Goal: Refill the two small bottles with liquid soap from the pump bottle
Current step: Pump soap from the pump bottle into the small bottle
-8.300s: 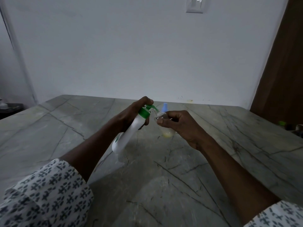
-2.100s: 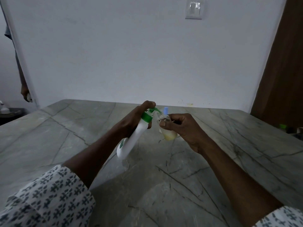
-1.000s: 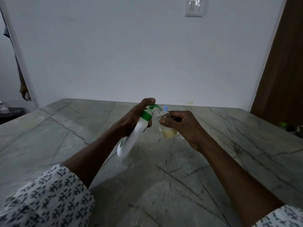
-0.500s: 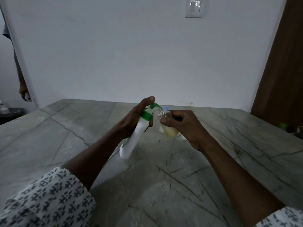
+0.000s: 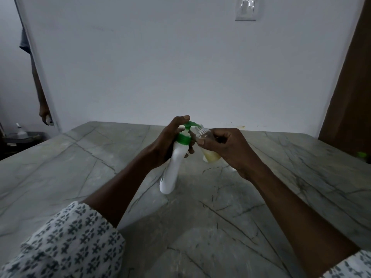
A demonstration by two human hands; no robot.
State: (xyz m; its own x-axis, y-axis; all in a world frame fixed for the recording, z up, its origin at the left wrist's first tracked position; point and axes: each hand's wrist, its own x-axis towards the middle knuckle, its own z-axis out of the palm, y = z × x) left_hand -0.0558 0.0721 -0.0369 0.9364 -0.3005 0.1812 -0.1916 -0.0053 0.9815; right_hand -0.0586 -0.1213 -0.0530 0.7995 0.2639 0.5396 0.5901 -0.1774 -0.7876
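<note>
Pump bottle [image 5: 174, 167]: left hand [image 5: 164, 142] fingers gripping | small bottle [image 5: 206, 136]: right hand [image 5: 230, 149] fingers gripping

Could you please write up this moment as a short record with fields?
Left hand: grips the tilted pump bottle, a finger on its green pump head
Right hand: holds the small bottle, tilted, mouth at the spout
Small bottle: uncapped, yellowish soap in its lower part
Surface: grey veined table
Stage: filling, bottle not yet full
</note>
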